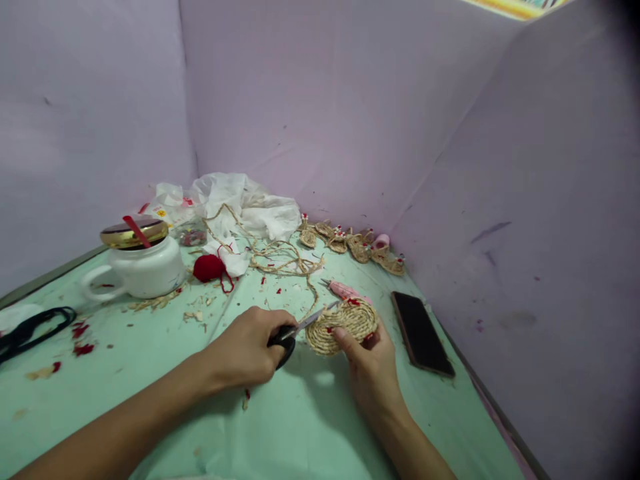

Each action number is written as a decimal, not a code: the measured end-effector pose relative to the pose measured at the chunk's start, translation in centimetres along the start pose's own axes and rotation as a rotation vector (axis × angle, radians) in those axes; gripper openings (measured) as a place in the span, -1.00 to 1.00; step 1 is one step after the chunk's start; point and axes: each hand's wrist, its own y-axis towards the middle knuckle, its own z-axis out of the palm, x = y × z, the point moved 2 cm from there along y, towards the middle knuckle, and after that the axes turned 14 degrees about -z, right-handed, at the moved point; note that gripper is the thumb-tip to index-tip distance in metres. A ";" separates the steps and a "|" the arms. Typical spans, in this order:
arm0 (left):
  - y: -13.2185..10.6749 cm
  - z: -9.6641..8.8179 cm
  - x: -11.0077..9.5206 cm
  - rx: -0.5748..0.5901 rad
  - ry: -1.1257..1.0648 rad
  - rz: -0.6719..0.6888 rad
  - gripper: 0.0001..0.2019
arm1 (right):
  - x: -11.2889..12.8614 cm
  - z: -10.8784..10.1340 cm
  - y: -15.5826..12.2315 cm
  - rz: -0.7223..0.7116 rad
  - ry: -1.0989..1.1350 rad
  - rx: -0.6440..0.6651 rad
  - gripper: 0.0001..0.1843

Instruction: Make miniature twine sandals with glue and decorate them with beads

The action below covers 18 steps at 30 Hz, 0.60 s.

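My left hand [253, 347] is closed around the black handles of a pair of scissors [306, 323]. Their blades point right and lie against the upper left edge of a coiled straw-rope sole [345, 323], an oval piece with bits of red yarn on it. Gripping that sole from its lower right side is my right hand [373, 367], thumb on top and fingers hidden beneath. Just behind the sole lies a pink-handled tool [345, 290] with a pointed metal tip, partly covered by it. A strand of straw rope [285, 257] trails from a loose tangle toward the sole.
At the left stands a white mug [150, 267] with a gold lid [134, 233]. Near it are a red yarn ball [209, 268] and white plastic bags [250, 203]. Small woven slippers [359, 247] line the back wall. A phone [423, 333] lies right; black cord [40, 330] lies left.
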 end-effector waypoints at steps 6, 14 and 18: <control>-0.9 -0.4 -1.1 -0.122 0.312 -0.003 -0.72 | 0.6 0.1 -0.3 -0.012 -0.147 -0.011 -0.50; -1.0 -0.2 -1.2 -0.118 0.402 0.054 -0.67 | 0.4 0.3 -0.4 -0.008 -0.114 0.053 -0.48; -0.7 -0.5 -0.7 -0.117 0.340 0.042 -0.75 | 0.1 -0.1 -0.2 -0.001 -0.088 0.001 -0.46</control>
